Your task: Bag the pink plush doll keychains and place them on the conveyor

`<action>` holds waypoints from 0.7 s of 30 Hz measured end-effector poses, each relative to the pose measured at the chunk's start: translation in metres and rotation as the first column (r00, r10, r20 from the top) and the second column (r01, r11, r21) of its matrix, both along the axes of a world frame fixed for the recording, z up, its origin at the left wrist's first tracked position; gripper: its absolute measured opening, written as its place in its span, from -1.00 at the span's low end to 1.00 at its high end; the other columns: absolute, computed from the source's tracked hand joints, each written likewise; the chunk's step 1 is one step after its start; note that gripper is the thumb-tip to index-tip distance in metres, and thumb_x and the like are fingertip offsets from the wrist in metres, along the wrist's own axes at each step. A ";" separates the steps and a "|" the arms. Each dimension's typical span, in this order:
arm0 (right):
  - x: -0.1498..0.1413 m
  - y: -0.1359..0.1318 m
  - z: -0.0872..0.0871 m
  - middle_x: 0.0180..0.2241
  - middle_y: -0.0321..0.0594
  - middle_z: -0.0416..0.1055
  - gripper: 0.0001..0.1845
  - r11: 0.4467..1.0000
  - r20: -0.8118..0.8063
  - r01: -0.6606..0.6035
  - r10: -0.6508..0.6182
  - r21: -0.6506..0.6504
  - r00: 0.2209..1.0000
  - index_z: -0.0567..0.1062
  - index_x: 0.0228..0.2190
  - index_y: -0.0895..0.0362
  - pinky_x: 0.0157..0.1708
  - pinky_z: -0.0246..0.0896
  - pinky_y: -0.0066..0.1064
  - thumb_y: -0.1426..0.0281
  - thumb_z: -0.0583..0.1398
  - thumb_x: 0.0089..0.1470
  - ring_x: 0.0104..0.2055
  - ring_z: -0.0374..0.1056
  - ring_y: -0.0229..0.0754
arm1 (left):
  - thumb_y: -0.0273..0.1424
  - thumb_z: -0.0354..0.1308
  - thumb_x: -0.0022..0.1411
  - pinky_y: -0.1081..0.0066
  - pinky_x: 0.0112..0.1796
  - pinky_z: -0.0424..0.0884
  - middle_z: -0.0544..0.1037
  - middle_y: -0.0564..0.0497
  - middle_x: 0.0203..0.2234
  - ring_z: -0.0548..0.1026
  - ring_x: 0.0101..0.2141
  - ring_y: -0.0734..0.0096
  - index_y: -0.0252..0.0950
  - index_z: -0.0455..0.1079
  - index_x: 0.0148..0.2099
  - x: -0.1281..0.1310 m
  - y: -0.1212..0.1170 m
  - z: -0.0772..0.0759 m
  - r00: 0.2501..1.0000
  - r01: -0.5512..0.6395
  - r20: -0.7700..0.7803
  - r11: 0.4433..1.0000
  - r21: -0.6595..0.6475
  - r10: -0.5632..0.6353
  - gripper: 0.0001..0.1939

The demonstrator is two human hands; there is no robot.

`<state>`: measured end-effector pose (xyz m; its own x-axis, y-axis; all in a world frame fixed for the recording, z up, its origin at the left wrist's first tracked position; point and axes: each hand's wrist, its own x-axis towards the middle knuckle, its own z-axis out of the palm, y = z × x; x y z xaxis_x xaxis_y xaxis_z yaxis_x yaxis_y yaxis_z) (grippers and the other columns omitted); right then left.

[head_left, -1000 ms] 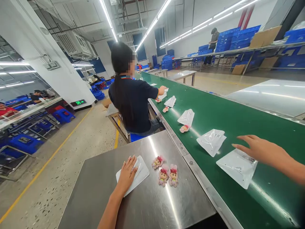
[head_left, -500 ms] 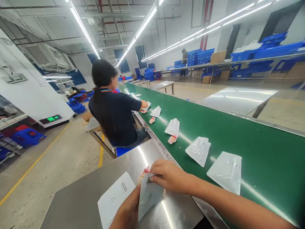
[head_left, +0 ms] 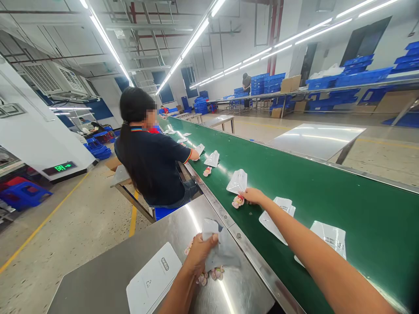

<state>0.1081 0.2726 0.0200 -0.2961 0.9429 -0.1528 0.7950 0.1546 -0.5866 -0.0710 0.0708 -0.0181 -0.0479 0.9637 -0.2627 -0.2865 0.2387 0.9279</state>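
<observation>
My left hand is closed on a white and silvery pouch above the metal table. Small pink doll-like figures lie beside and below this hand, another partly hidden behind it. A stack of flat white printed pouches lies on the table to its left. Over the green belt, my right hand stretches its fingers to the edge of a pink figure with a red top. That figure lies against a white pouch; both rest on the belt.
More pouches and a figure lie along the green conveyor belt. A metal rail separates it from my metal table. A co-worker sits ahead on the left, one arm at the belt.
My right hand has left the pouch at the table and moved out over the belt to a pink figure. My left hand keeps the pouch, now turned. The view has shifted slightly.
</observation>
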 end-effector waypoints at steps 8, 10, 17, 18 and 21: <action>-0.011 -0.059 0.038 -0.56 -0.33 0.35 -0.61 0.985 -0.485 -0.142 0.173 0.099 0.857 0.30 -0.45 0.13 -0.56 0.13 -0.53 0.06 -0.02 0.07 -0.58 0.23 -0.36 | -0.18 0.30 -0.17 0.48 -0.44 0.25 0.43 0.05 -0.54 0.34 -0.50 0.46 -0.36 0.35 -0.34 0.003 0.002 0.003 0.959 0.006 -0.280 0.984 0.181 0.045 -0.59; -0.009 -0.081 0.054 -0.61 -0.35 0.30 -0.60 0.975 -0.612 -0.200 0.215 0.093 0.761 0.30 -0.47 0.13 -0.62 0.08 -0.54 0.04 0.02 0.04 -0.62 0.18 -0.37 | -0.23 0.28 -0.14 0.50 -0.45 0.23 0.41 0.08 -0.55 0.31 -0.50 0.48 -0.35 0.35 -0.36 0.004 0.000 0.006 0.929 0.010 -0.365 0.980 0.197 0.064 -0.66; -0.002 -0.125 0.054 -0.58 -0.35 0.35 -0.73 0.912 -0.314 -0.316 0.390 0.260 0.866 0.38 -0.43 0.10 -0.57 0.03 -0.50 0.14 0.12 0.01 -0.55 0.21 -0.33 | -0.21 0.23 -0.09 0.49 -0.41 0.24 0.45 0.04 -0.46 0.34 -0.43 0.40 -0.35 0.36 -0.27 0.012 -0.004 0.016 0.885 0.126 -0.466 0.970 0.209 -0.014 -0.63; -0.002 -0.128 0.053 -0.55 -0.33 0.38 -0.74 0.900 -0.285 -0.325 0.405 0.291 0.869 0.39 -0.39 0.09 -0.53 0.08 -0.48 0.15 0.11 0.03 -0.52 0.24 -0.30 | -0.20 0.23 -0.08 0.49 -0.41 0.24 0.45 0.04 -0.46 0.34 -0.43 0.40 -0.35 0.36 -0.27 0.013 -0.004 0.019 0.875 0.144 -0.483 0.968 0.207 -0.027 -0.63; -0.002 -0.139 0.053 -0.21 -0.19 0.42 -0.71 0.778 -0.159 -0.402 0.530 0.483 0.833 0.46 -0.39 0.09 -0.20 0.16 -0.30 0.21 0.03 0.13 -0.17 0.29 -0.16 | -0.21 0.18 0.00 0.49 -0.41 0.24 0.44 0.05 -0.45 0.34 -0.42 0.40 -0.35 0.34 -0.23 0.018 -0.005 0.026 0.864 0.159 -0.503 0.961 0.226 -0.024 -0.66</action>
<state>0.1063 0.1334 0.0734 -0.6840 0.6282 0.3708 0.3774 0.7397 -0.5571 -0.0534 0.0653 0.0081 -0.0140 0.9996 0.0226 0.2338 -0.0187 0.9721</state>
